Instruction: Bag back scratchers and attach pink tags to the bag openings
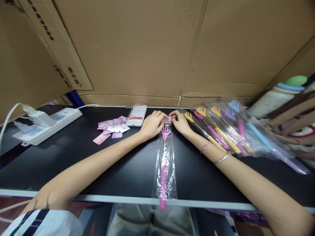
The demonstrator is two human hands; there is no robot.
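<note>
A pink back scratcher (163, 170) lies in a clear plastic bag (169, 160) on the black table (73, 164), its handle sticking past the near edge. At the bag's far end both hands pinch a small pink card (168, 120). My left hand (153, 124) grips the card and bag top from the left, fingers curled. From the right, my right hand (180, 123) does the same, fingers pressed together.
A pile of bagged scratchers (231, 131) in several colours lies to the right. Loose pink cards (112, 129) and a phone (136, 115) sit left of the hands. A white power strip (46, 126) is far left. Cardboard (157, 49) walls the back. Bottles (278, 96) stand at right.
</note>
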